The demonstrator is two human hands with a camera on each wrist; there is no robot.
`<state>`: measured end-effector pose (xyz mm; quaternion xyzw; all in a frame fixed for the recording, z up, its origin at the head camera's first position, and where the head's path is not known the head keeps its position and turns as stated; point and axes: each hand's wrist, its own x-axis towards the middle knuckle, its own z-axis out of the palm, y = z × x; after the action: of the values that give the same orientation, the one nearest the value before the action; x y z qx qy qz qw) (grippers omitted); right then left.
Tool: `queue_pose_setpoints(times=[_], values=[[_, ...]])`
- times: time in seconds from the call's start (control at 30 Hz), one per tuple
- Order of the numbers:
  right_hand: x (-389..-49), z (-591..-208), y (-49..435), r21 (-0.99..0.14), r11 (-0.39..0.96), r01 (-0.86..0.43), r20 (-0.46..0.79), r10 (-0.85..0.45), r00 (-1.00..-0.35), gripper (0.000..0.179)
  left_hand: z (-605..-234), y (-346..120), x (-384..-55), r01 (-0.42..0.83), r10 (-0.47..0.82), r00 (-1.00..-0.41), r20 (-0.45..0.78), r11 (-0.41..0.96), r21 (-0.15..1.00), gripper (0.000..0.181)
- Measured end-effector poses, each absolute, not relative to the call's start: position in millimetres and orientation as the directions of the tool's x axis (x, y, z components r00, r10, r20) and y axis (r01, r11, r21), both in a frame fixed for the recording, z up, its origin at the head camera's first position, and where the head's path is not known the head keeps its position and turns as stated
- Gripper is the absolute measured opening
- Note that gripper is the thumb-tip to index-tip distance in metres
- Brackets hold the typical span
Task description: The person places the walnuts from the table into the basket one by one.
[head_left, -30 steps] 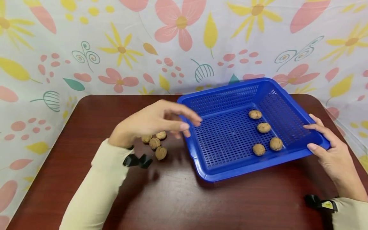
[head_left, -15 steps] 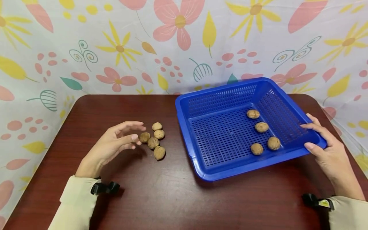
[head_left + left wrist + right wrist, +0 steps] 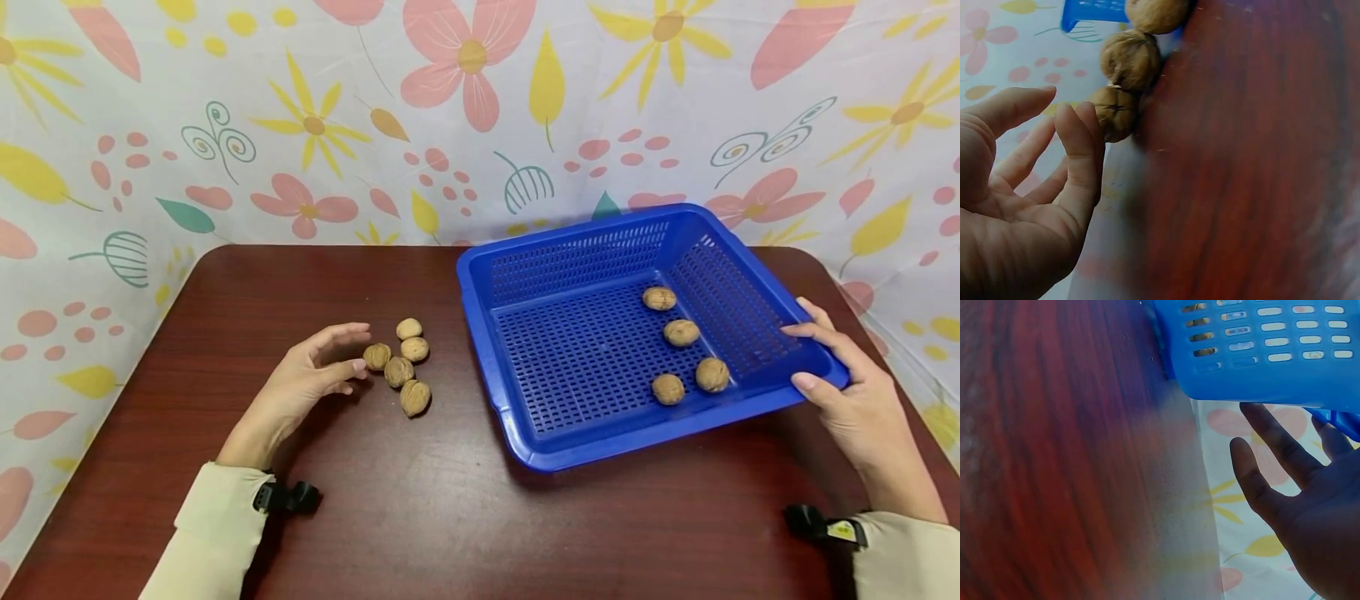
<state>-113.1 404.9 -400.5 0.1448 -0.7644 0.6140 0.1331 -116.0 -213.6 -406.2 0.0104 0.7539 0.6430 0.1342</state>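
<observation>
Just left of five walnuts (image 3: 399,372) on the table (image 3: 450,517), the left hand (image 3: 300,375) curves, thumb and fingers parted, holding nothing; contact hard to tell. They look hard, light, apt to roll: best pinched across the sides. Right hand (image 3: 862,387) grips the blue basket (image 3: 637,442); four walnuts (image 3: 682,333) inside.

Cream sleeves (image 3: 217,521) were worn, each fitted with a black unit (image 3: 287,498); a yellow label (image 3: 843,530) was borne at right.

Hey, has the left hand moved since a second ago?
Yes, leftward: in the head view the left hand went from reaching over the left edge of the blue basket to left of the loose walnuts.
</observation>
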Motion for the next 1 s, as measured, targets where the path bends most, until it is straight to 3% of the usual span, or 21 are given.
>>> queue_pose_setpoints(times=[0.57, 1.0], values=[[-113, -402, 405, -0.913, 0.162, -0.375, 0.371, -0.054, -0.927, 0.042, -415, -206, -125, -0.202, 0.249, -0.938, -0.240, 0.168, 0.965, 0.054], [-113, -403, 406, -0.904, 0.167, -0.394, 0.388, -0.068, -0.919, 0.041, -417, -208, -125, -0.212, 0.198, -0.948, -0.249, 0.187, 0.959, 0.050]])
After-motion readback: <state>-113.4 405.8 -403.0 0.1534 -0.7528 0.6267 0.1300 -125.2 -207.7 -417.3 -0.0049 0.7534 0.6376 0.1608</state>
